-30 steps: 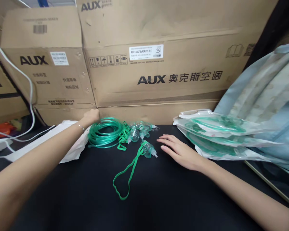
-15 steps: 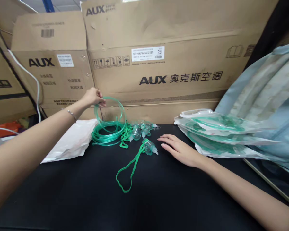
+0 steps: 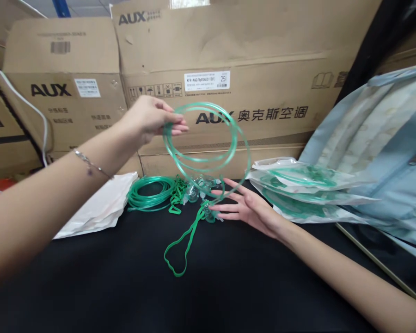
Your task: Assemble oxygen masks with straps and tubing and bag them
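Note:
My left hand (image 3: 159,119) pinches a loose coil of green clear tubing (image 3: 233,138) and holds it up in the air in front of the boxes. The lower end of the coil hangs close to my right hand (image 3: 251,208), whose fingers are spread; I cannot tell if they touch the tubing. Just left of those fingers lies a clear oxygen mask (image 3: 210,213) with a looped green strap (image 3: 188,245). Behind it are several more masks (image 3: 193,192) with a bunched strap. More coiled green tubing (image 3: 150,192) rests on the table to their left.
White bags (image 3: 100,203) are stacked on the left of the black table (image 3: 194,300). On the right, several packs of green tubing (image 3: 294,194) are piled beside a light-blue bag (image 3: 377,162). Large cardboard boxes (image 3: 263,83) stand along the back.
My left hand has lifted a coil of tubing off the pile and brought it rightward and nearer. The fingers of my right hand have spread and turned toward the hanging coil.

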### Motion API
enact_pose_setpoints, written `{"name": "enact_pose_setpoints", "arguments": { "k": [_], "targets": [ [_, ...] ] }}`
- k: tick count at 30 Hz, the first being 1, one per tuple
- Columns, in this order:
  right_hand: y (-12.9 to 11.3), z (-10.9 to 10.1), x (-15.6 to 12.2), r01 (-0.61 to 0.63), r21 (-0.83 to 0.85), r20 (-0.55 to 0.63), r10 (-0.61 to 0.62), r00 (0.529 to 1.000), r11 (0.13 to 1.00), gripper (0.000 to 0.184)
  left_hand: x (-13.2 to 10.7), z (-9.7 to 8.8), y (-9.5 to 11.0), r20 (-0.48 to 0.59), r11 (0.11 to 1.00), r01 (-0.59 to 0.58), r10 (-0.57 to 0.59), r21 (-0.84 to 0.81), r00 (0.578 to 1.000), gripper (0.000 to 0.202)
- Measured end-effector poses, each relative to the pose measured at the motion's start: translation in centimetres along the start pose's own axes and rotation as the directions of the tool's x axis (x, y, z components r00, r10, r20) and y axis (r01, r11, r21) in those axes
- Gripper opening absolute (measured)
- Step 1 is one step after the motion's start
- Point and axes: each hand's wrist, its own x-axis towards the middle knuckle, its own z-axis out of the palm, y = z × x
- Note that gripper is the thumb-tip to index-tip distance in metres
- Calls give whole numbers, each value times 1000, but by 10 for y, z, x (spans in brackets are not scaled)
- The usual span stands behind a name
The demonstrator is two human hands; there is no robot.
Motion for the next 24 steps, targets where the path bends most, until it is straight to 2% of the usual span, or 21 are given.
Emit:
{"name": "enact_pose_setpoints", "arguments": {
  "k": [1, 3, 6, 9, 11, 14, 16, 19, 20, 22, 24],
  "targets": [
    [-5, 4, -2, -6, 53, -3, 6, 1000, 999, 67, -5, 10, -5, 3, 997, 48, -48, -52, 999, 10],
    [-12, 10, -8, -8, 104, -77, 16, 997, 995, 58, -19, 29, -16, 42, 981, 119, -114, -153, 993, 14],
    [-15, 9, -25, -44, 107, -195, 65, 979, 993, 48, -49, 49, -33, 186, 925, 305, -267, -225, 946, 18],
    [-13, 0, -46, -109, 72, -280, 125, 952, 991, 61, -81, 58, -49, 355, 847, 513, -442, -139, 824, 15],
    [-11, -8, -58, -185, 16, -344, 179, 922, 983, 71, -99, 61, -58, 449, 818, 574, -499, -38, 741, 20],
    [-10, -21, -67, -403, -138, -420, 315, 851, 904, 58, -117, 66, -69, 540, 821, 562, -520, 102, 662, 28],
    [-10, -27, -69, -525, -235, -463, 381, 800, 818, 51, -122, 69, -74, 576, 829, 535, -521, 163, 630, 38],
    [-11, -32, -67, -606, -324, -531, 390, 752, 727, 57, -121, 70, -77, 580, 856, 478, -496, 199, 646, 54],
    [-11, -32, -67, -607, -353, -544, 371, 753, 712, 61, -120, 70, -78, 589, 866, 458, -479, 200, 650, 57],
    [-14, -33, -67, -575, -414, -526, 330, 784, 706, 62, -117, 67, -79, 621, 882, 425, -450, 201, 642, 60],
    [-19, -34, -68, -513, -442, -445, 317, 838, 736, 48, -115, 65, -83, 633, 890, 403, -440, 213, 637, 60]
  ]
}}
